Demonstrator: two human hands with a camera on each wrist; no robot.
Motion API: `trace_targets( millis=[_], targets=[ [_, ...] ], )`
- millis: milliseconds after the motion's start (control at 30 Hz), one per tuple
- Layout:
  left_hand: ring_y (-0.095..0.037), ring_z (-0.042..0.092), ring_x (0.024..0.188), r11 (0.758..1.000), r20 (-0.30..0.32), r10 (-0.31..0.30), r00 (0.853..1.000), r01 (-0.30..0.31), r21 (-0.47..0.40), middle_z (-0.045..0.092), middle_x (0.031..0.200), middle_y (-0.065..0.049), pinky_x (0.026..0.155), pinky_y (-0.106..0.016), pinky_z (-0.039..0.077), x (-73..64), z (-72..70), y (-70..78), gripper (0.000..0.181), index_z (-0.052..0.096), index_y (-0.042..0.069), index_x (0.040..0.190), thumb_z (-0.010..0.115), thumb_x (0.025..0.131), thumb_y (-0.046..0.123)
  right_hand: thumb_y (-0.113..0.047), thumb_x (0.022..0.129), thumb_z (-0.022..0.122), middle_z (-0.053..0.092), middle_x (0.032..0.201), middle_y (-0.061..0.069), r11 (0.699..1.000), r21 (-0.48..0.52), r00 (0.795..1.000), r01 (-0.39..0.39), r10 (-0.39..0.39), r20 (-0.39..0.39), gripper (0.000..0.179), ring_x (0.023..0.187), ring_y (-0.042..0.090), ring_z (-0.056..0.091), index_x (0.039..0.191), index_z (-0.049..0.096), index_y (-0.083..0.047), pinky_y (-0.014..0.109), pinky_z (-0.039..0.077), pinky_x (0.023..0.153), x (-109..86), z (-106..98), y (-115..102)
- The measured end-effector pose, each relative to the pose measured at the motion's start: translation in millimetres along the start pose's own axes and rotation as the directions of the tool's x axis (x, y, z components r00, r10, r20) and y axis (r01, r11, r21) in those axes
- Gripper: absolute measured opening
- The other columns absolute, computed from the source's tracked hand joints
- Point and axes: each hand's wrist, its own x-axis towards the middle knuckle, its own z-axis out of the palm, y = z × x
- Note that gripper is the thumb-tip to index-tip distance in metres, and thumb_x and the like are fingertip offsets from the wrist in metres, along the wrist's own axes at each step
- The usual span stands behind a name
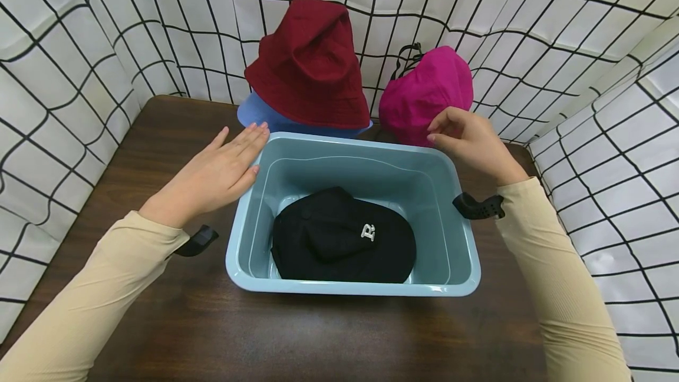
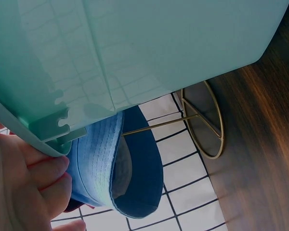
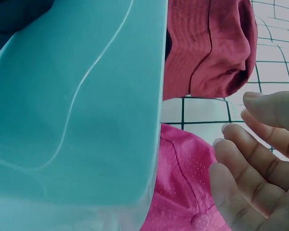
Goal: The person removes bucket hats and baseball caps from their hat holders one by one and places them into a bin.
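A black baseball cap (image 1: 334, 246) with a white letter patch lies inside a light blue plastic bin (image 1: 350, 289). My left hand (image 1: 212, 178) rests with fairly straight fingers at the bin's far left corner; in the left wrist view its fingertips (image 2: 55, 166) are right at the rim. Beyond the far right corner, my right hand (image 1: 472, 143) hovers beside a magenta cap (image 1: 424, 84). Its fingers are loosely bent and hold nothing, as the right wrist view shows. Behind the bin, a dark red bucket hat (image 1: 313, 63) sits over a blue hat (image 1: 260, 112).
A thin gold metal stand (image 2: 222, 139) carries the blue hat, seen under the bin's edge. The dark wooden table (image 1: 297, 341) is bordered by white walls with a black wire grid (image 1: 201, 13) at the back and sides.
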Motion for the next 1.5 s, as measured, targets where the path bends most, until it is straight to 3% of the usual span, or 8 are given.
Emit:
trace_targets(
  millis=[267, 700, 1500],
  targets=[
    [-0.030, 0.013, 0.143, 1.000, 0.003, 0.003, 1.000, -0.003, -0.006, 0.019, 0.154, -0.017, 0.112, -0.054, 0.008, -0.2, -0.2, -0.1, 0.063, 0.021, -0.001, 0.148, 0.041, 0.097, 0.029, -0.015, 0.089, 0.063, 0.065, 0.089, 0.008, 0.997, -0.080, 0.999, 0.001, -0.005, -0.047, 0.013, 0.079, 0.018, 0.056, 0.099, 0.064, -0.006, 0.023, 0.043, 0.066, 4.8, -1.7, 5.6],
    [-0.030, 0.013, 0.143, 1.000, 0.002, -0.001, 1.000, 0.001, -0.014, 0.019, 0.154, -0.016, 0.112, -0.053, 0.008, -0.2, -0.4, -0.3, 0.063, 0.021, -0.001, 0.148, 0.041, 0.097, 0.029, -0.015, 0.090, 0.063, 0.065, 0.092, 0.010, 0.996, -0.078, 0.991, -0.035, 0.024, -0.133, 0.015, 0.079, 0.015, 0.053, 0.099, 0.064, -0.003, 0.021, 0.041, 0.064, 12.4, -6.4, 11.7],
    [-0.030, 0.014, 0.143, 1.000, -0.002, 0.006, 1.000, -0.006, -0.015, 0.020, 0.154, -0.017, 0.112, -0.054, 0.009, -0.1, 0.1, -0.9, 0.063, 0.022, -0.001, 0.148, 0.042, 0.097, 0.028, -0.010, 0.090, 0.061, 0.064, 0.096, 0.017, 0.991, -0.128, 0.983, -0.037, 0.013, -0.183, 0.018, 0.079, 0.010, 0.055, 0.102, 0.062, 0.003, 0.010, 0.043, 0.062, 17.5, -16.5, 24.8]
  ],
)
